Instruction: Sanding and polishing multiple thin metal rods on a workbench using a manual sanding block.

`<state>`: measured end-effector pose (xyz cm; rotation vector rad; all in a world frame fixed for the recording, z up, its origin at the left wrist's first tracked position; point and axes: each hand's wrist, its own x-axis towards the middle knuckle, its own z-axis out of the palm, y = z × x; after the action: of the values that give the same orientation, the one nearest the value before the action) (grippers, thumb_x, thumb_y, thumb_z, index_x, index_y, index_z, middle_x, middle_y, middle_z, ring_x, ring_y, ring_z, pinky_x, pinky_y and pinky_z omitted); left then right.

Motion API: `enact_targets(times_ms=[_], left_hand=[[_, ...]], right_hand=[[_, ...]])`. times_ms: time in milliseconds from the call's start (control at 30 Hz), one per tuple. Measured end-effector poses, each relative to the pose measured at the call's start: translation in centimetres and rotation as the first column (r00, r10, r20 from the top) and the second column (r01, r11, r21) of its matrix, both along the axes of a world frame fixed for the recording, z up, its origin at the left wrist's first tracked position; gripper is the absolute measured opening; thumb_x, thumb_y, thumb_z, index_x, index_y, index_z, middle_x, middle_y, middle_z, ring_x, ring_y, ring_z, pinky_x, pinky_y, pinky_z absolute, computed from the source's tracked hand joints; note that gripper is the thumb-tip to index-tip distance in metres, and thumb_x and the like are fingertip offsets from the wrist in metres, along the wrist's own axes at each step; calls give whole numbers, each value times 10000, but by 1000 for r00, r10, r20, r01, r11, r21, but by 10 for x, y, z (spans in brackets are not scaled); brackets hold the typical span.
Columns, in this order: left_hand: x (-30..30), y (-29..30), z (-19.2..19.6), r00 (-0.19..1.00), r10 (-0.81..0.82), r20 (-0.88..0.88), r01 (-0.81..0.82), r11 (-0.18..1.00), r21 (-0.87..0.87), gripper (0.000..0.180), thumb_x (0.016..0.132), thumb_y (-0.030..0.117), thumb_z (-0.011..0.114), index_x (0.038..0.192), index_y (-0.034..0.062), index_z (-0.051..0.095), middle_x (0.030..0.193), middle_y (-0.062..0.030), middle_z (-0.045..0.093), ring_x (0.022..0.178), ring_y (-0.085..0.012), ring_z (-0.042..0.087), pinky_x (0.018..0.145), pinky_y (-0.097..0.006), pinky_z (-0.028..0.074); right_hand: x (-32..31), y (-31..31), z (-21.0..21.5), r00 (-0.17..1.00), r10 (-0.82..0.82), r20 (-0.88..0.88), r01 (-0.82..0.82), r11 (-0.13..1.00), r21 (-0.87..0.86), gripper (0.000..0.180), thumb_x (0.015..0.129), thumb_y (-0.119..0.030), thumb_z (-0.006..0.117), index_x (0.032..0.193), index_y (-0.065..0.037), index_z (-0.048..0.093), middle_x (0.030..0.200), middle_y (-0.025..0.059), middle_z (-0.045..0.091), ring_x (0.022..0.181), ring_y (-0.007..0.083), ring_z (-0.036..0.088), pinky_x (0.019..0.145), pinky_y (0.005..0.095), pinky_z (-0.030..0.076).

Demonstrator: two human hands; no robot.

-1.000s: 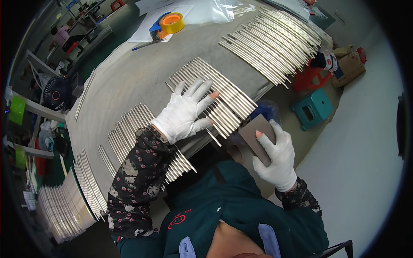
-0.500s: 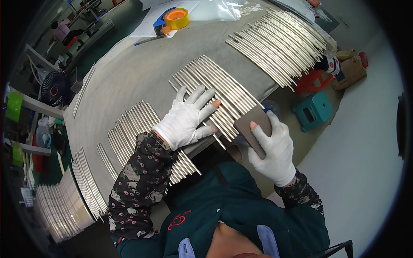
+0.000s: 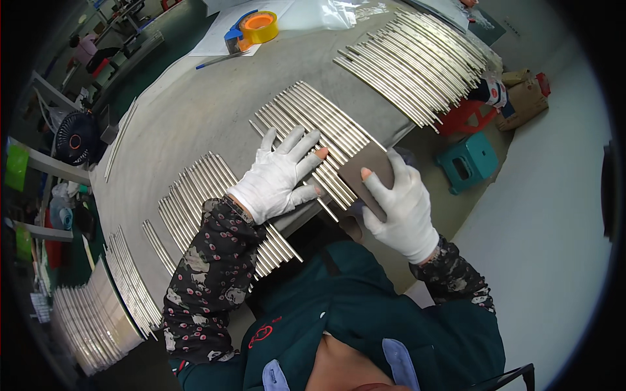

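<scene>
A row of thin silvery metal rods (image 3: 306, 111) lies side by side in the middle of the grey table, pointing toward its near edge. Fingers spread, my left hand (image 3: 275, 173) in a white glove with bare fingertips rests flat on the row's left part. One rod (image 3: 324, 202) sticks out from under it, a little apart from the others. My right hand (image 3: 407, 208), gloved alike, grips a flat brown-grey block (image 3: 368, 171) that looks like a sanding block. The block lies over the near right ends of the rods, hiding them.
More rods lie in a large group (image 3: 414, 65) at the far right and a bundle (image 3: 202, 182) left of my left hand. A tape dispenser (image 3: 251, 31) and a pen (image 3: 225, 60) are at the back. A teal stool (image 3: 468, 163) stands right of the table.
My right hand has slid the block slightly left and farther over the rod ends. My left hand stays on the rods. The whole view has shifted a little.
</scene>
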<state>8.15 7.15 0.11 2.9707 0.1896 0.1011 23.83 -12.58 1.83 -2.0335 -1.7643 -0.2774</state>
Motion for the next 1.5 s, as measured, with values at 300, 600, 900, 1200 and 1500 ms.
enact_targets(times_ms=[300, 600, 900, 1200, 1500], left_hand=[[4, -1, -2, 996, -7, 84, 2, 998, 67, 632, 903, 509, 479, 1378, 97, 416, 1477, -162, 312, 1382, -371, 253, 1103, -606, 152], [10, -1, -5, 997, -8, 76, 4, 998, 55, 659, 885, 512, 503, 1391, 103, 400, 1478, -166, 308, 1381, -373, 252, 1102, -610, 155], [2, -2, -4, 999, 8, 47, -11, 998, 62, 652, 914, 527, 448, 1408, 108, 377, 1494, -173, 285, 1391, -376, 235, 1112, -597, 143], [-2, -3, -5, 998, 13, 65, -19, 996, 92, 610, 924, 486, 441, 1399, 107, 387, 1483, -175, 299, 1377, -376, 262, 1112, -592, 153], [1, -2, -7, 995, 3, 100, -12, 996, 90, 639, 908, 506, 446, 1400, 102, 392, 1482, -172, 302, 1373, -378, 259, 1103, -593, 167]], right_hand=[[2, -58, -3, 996, -60, -66, 59, 998, -13, 555, 581, -156, 714, 1125, -127, 608, 1249, 266, 477, 949, 383, 543, 787, 427, 497], [-2, -53, -1, 996, -24, -86, 25, 1000, 7, 587, 575, -157, 724, 1148, -134, 600, 1254, 263, 480, 976, 381, 536, 804, 421, 496], [-3, -52, 1, 994, 8, -105, -5, 1000, 25, 609, 573, -159, 720, 1167, -141, 587, 1253, 270, 478, 970, 388, 541, 795, 426, 496], [-11, -41, 2, 993, 66, -101, -61, 997, 52, 619, 564, -153, 718, 1168, -142, 585, 1248, 269, 478, 941, 378, 546, 782, 419, 498], [-22, -6, 5, 999, 41, 12, -41, 999, -10, 557, 589, -172, 713, 1134, -117, 608, 1247, 264, 463, 873, 348, 555, 718, 403, 512]])
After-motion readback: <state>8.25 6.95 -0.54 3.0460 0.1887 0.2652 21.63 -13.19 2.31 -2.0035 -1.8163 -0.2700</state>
